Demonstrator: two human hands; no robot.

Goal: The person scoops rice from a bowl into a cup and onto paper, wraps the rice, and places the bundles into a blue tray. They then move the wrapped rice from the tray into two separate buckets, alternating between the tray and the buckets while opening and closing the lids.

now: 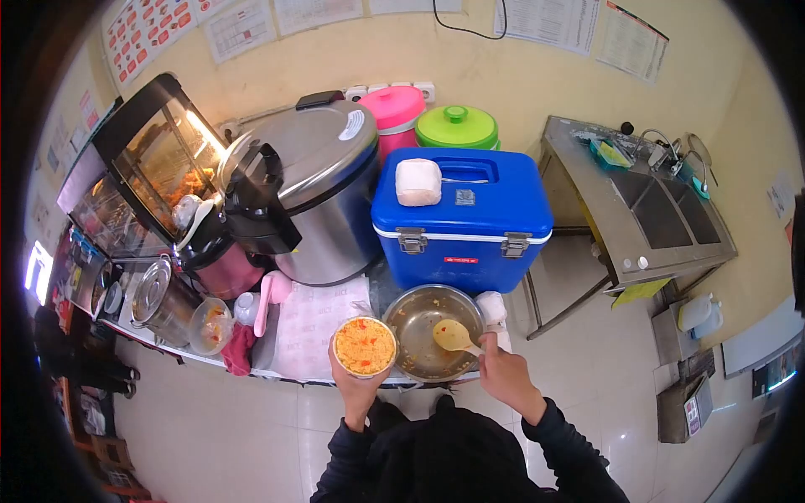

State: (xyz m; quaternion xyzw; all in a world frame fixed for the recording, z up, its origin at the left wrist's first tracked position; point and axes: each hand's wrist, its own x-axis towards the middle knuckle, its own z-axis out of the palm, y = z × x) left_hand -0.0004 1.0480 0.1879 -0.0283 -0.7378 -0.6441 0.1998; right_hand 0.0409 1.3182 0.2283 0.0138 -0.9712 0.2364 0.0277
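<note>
My left hand [355, 394] is wrapped round a cup of orange-yellow rice [366, 345] with red bits on top, filled up to its rim. The handle of a pale yellow rice paddle [453, 334] is gripped in my right hand [506, 375]. Its blade hangs over a steel mixing bowl [408, 308], which has scraps of food stuck to its inside. The cup is held just left of the bowl, at the counter's front edge. Printed paper [323, 327] lies on the counter behind the cup.
Behind the bowl stands a blue cool box [465, 210] with a white packet [418, 183] on its lid. A large steel rice cooker [327, 201], a pink ladle [270, 295] and a plastic tub [210, 325] are to the left. At right is a steel sink [658, 210].
</note>
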